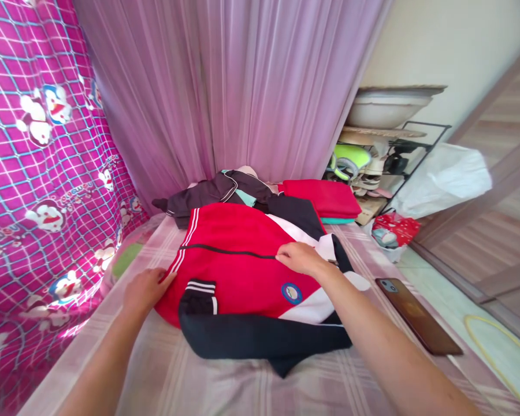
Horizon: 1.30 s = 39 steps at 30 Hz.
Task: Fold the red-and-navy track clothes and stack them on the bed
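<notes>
Two hands are working on one red jacket (pixel 238 271), which is lying spread out on a pale checked bed sheet (pixel 177 370). Farthest left, one magenta cloth (pixel 34 173) printed with cartoon cats is hanging; its small lettering is too blurred to read. Next to it, one lilac curtain (pixel 225 86) is falling behind the bed.

Lying flat and open, the left hand (pixel 145 290) is holding nothing, its fingertips touching the jacket's left edge beside the white stripes. One black sleeve (pixel 251 338) with a striped cuff is lying folded across the lower front of the jacket, between the two forearms. One dark zip (pixel 225 249) is running across the red cloth towards the right hand (pixel 300 257), which is resting knuckles up with its fingers curled down onto the zip line; whether they are pinching the cloth cannot be told. Just below that hand, one round blue badge (pixel 291 293) is showing on the chest, its writing too small to make out.

Behind the jacket, one dark garment (pixel 208 193) is lying crumpled, and one folded red cloth (pixel 325 197) is sitting to its right. One phone (pixel 418 316) is lying face down near the right forearm. Beyond it, one red printed bag (pixel 394 230), one white bag (pixel 442 179) and one black rack (pixel 398 150) are standing by the wall.
</notes>
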### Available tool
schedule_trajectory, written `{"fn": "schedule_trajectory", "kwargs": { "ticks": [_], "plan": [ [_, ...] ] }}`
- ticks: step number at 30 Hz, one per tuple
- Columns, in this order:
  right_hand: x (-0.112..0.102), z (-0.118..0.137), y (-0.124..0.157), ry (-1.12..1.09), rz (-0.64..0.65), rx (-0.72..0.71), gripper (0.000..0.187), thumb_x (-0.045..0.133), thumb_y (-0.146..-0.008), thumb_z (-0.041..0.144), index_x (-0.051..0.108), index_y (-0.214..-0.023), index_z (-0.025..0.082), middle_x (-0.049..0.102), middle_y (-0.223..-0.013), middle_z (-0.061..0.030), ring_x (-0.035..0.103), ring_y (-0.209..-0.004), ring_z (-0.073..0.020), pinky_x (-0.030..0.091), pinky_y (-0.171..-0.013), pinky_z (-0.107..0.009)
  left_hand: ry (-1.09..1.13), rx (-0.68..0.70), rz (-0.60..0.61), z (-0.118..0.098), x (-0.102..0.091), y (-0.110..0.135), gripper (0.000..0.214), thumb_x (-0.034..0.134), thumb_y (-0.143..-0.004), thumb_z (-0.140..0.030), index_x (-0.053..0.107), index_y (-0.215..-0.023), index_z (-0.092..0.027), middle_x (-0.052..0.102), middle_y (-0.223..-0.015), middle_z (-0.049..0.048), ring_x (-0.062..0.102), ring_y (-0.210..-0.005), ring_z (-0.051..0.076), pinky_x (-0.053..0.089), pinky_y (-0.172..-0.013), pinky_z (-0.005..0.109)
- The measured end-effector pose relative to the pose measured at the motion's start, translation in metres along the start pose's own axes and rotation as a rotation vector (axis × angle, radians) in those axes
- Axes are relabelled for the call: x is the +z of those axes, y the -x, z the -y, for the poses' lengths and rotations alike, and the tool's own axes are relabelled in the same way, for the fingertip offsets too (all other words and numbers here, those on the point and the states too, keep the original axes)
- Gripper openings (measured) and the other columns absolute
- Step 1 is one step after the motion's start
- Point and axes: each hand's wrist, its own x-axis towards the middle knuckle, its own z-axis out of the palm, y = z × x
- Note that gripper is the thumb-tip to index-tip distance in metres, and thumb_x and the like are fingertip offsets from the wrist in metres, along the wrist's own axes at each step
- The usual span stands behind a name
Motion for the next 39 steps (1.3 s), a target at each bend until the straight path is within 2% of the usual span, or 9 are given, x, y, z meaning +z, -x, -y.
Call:
{"fn": "schedule_trajectory", "kwargs": {
  "ticks": [6, 12, 16, 19, 22, 27, 32, 35, 39],
  "plan": [
    [-0.016, -0.016, -0.112, 0.071, -0.21, 0.201, 0.041, 0.04, -0.095, 0.017, 0.071, -0.12, 0.022, 0.072, -0.122, -0.009, 0.067, -0.108, -0.0236, 0.048, -0.087, -0.029, -0.034, -0.016, -0.034, -0.002, 0.008, 0.005, 0.048, 0.036, -0.09, -0.057, 0.066, -0.092, -0.019, 0.072, -0.1, 0.0153, 0.067, -0.099, 0.033, 0.047, -0.083, 0.042],
    [0.0, -0.044, -0.176, 0.114, -0.111, 0.085, 0.056, 0.045, -0.089, 0.005, 0.057, -0.14, 0.022, 0.06, -0.143, -0.0057, 0.056, -0.129, -0.0185, 0.041, -0.104, -0.026, 0.058, -0.126, 0.085, 0.0, 0.012, 0.007, 0.044, 0.037, -0.091, -0.055, 0.056, -0.112, -0.022, 0.075, -0.103, 0.0109, 0.07, -0.096, 0.031, 0.047, -0.076, 0.038],
    [0.002, -0.048, -0.193, 0.215, 0.054, 0.037, 0.044, 0.056, -0.089, 0.016, 0.065, -0.132, 0.023, 0.067, -0.132, -0.0096, 0.063, -0.119, -0.0242, 0.048, -0.097, -0.032, 0.105, -0.098, 0.196, 0.003, 0.006, 0.008, 0.04, 0.038, -0.089, -0.058, 0.059, -0.085, -0.024, 0.074, -0.091, 0.0078, 0.069, -0.089, 0.029, 0.045, -0.072, 0.035],
    [-0.005, -0.05, -0.199, 0.265, 0.063, 0.087, 0.032, 0.057, -0.089, 0.02, 0.073, -0.116, 0.015, 0.071, -0.119, -0.019, 0.066, -0.112, -0.0325, 0.05, -0.091, -0.04, 0.181, -0.045, 0.11, 0.008, 0.001, 0.009, 0.038, 0.037, -0.089, -0.056, 0.053, -0.074, -0.025, 0.07, -0.081, 0.0037, 0.066, -0.081, 0.023, 0.043, -0.071, 0.032],
    [-0.008, -0.055, -0.2, 0.31, -0.078, 0.196, 0.038, 0.044, -0.094, 0.018, 0.066, -0.125, 0.009, 0.066, -0.122, -0.0248, 0.065, -0.112, -0.0348, 0.051, -0.09, -0.043, 0.18, -0.097, 0.052, 0.015, 0.0, 0.008, 0.037, 0.036, -0.089, -0.056, 0.051, -0.077, -0.025, 0.067, -0.075, 0.0018, 0.065, -0.076, 0.022, 0.042, -0.068, 0.031],
    [0.011, -0.048, -0.189, 0.263, -0.232, 0.305, 0.049, 0.04, -0.092, 0.013, 0.054, -0.139, 0.013, 0.058, -0.129, -0.0214, 0.069, -0.099, -0.0291, 0.054, -0.084, -0.038, 0.052, -0.202, 0.125, 0.019, 0.007, 0.007, 0.038, 0.036, -0.091, -0.056, 0.057, -0.091, -0.024, 0.072, -0.082, 0.0069, 0.069, -0.085, 0.029, 0.043, -0.067, 0.033],
    [0.045, -0.003, -0.156, 0.128, -0.477, 0.057, 0.046, 0.039, -0.098, 0.025, 0.053, -0.141, 0.018, 0.05, -0.145, -0.0156, 0.062, -0.116, -0.028, 0.053, -0.091, -0.038, 0.203, -0.172, 0.132, 0.013, 0.006, -0.002, 0.055, 0.042, -0.087, -0.061, 0.062, -0.121, -0.023, 0.076, -0.108, 0.0099, 0.069, -0.103, 0.032, 0.05, -0.083, 0.038],
    [0.071, 0.018, -0.128, 0.092, -0.431, -0.213, 0.042, 0.042, -0.099, 0.032, 0.061, -0.134, 0.019, 0.053, -0.145, -0.0149, 0.053, -0.128, -0.0288, 0.047, -0.102, -0.041, 0.449, -0.061, 0.123, 0.013, -0.002, -0.021, 0.055, 0.042, -0.087, -0.062, 0.067, -0.119, -0.025, 0.073, -0.12, 0.0062, 0.065, -0.116, 0.03, 0.049, -0.096, 0.036],
    [0.103, 0.015, -0.1, 0.068, -0.435, -0.159, 0.041, 0.045, -0.097, 0.035, 0.064, -0.13, 0.02, 0.054, -0.145, -0.016, 0.051, -0.13, -0.0303, 0.044, -0.104, -0.048, 0.838, -0.095, 0.281, 0.015, -0.013, -0.055, 0.056, 0.049, -0.084, -0.064, 0.068, -0.12, -0.024, 0.071, -0.125, 0.0059, 0.065, -0.115, 0.027, 0.053, -0.094, 0.036]
  ]
}}
